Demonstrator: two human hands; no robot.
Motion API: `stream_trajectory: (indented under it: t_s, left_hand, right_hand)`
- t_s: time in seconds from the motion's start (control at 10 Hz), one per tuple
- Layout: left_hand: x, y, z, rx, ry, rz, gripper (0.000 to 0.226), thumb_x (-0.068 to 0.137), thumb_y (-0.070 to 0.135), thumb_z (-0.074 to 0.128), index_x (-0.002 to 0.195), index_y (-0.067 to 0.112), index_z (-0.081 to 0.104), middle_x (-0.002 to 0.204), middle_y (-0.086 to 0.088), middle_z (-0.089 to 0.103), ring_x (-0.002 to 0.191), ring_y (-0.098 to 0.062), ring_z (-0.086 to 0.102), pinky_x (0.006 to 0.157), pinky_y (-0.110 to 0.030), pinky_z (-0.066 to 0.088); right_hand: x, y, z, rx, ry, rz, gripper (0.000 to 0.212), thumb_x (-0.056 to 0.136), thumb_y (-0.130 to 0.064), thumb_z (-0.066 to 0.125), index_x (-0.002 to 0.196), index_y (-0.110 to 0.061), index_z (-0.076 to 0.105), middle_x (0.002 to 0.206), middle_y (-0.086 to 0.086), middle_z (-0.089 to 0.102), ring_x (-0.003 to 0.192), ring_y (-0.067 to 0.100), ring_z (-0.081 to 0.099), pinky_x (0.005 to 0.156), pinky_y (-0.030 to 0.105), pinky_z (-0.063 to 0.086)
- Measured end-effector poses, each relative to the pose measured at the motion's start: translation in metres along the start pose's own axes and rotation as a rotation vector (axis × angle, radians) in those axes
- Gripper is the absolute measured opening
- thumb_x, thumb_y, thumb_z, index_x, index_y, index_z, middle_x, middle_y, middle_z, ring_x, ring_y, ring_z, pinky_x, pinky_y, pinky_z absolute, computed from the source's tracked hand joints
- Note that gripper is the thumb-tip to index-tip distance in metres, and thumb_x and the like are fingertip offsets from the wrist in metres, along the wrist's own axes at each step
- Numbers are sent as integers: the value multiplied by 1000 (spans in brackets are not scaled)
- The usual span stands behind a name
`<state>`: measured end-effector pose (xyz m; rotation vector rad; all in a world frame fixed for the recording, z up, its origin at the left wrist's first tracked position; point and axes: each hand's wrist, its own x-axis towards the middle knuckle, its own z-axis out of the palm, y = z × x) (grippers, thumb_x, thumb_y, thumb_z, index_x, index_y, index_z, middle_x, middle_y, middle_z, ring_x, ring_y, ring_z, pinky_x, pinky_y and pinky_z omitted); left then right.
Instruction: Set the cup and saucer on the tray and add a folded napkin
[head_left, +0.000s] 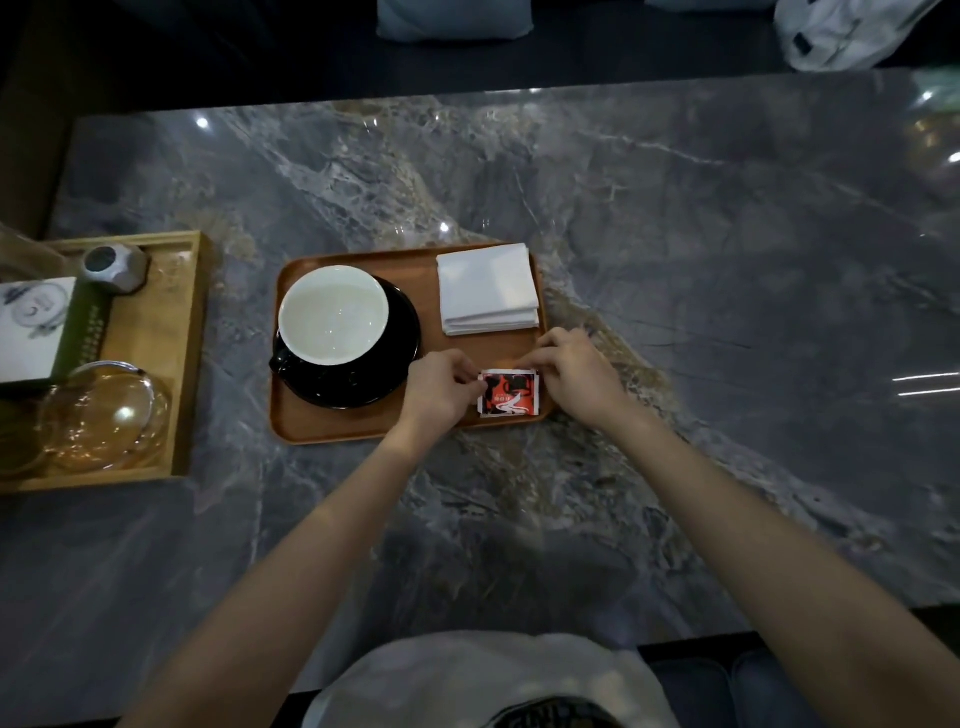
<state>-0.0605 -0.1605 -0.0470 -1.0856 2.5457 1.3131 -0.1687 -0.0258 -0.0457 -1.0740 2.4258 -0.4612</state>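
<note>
Cup (333, 313) sits on its black saucer (363, 384) at the left end of the oval wooden tray (332, 428), handle pointing toward the tray's near-left corner. Folded white napkin (487, 289) lies flat in the tray's far-right corner, roughly square, its stacked fold edges facing the near side; no marked long axis that I can read.

By my reading, cup, saucer and napkin are all placed. The step in hand is an extra: a small red-and-black sachet (508, 393) at the tray's near-right corner, lying flat, slightly wider than deep.

Left hand (441, 384) pinches the sachet's left edge; right hand (569, 371) has curled fingers at its upper right corner, apparently pinching it too.

Next move, as I judge it: square the sachet to the tray edge, let go with both hands, and lift clear without nudging the napkin just beyond.

Marble table (675, 260) carries the tray.
</note>
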Motion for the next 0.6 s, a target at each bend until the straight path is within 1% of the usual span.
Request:
stream_trajectory:
  t_s: [0.1, 0.2, 0.4, 0.5, 0.6]
  left_hand:
    - [2, 2, 4, 60, 17, 39, 18, 75, 12, 70, 91, 4, 68, 92, -13, 71, 88, -25, 64, 75, -29, 46]
    - [2, 1, 6, 118, -6, 61, 25, 77, 14, 69, 100, 8, 68, 96, -12, 71, 91, -26, 64, 80, -33, 49]
    - [0, 2, 3, 135, -26, 56, 25, 78, 17, 67, 102, 10, 68, 98, -12, 71, 92, -27, 64, 80, -35, 50]
    - [-3, 5, -2, 140, -32, 83, 23, 83, 21, 62, 100, 7, 68, 100, -14, 71, 94, -29, 64, 81, -35, 49]
    - [-2, 12, -12, 141, -31, 91, 25, 87, 24, 55, 97, 4, 67, 100, -17, 70, 96, -31, 62, 80, -36, 47]
  right_hand:
    - [1, -1, -2, 1, -15, 19, 33, 88, -7, 47, 110, -20, 68, 116, 6, 58, 106, 26, 44, 92, 36, 37]
    - [1, -2, -3, -15, -22, 16, 31, 87, -9, 48, 110, -17, 67, 117, 5, 59, 107, 25, 44, 93, 37, 38]
    - [0, -7, -3, -69, -46, 9, 28, 88, -18, 51, 112, -16, 66, 115, 7, 63, 106, 27, 46, 92, 40, 43]
    - [1, -12, -10, -25, -46, 43, 30, 86, -19, 55, 114, -12, 63, 116, 11, 64, 109, 27, 51, 91, 37, 44]
    - [2, -18, -23, 108, 32, 97, 28, 85, -16, 57, 111, -11, 65, 115, 10, 65, 106, 25, 58, 88, 33, 45]
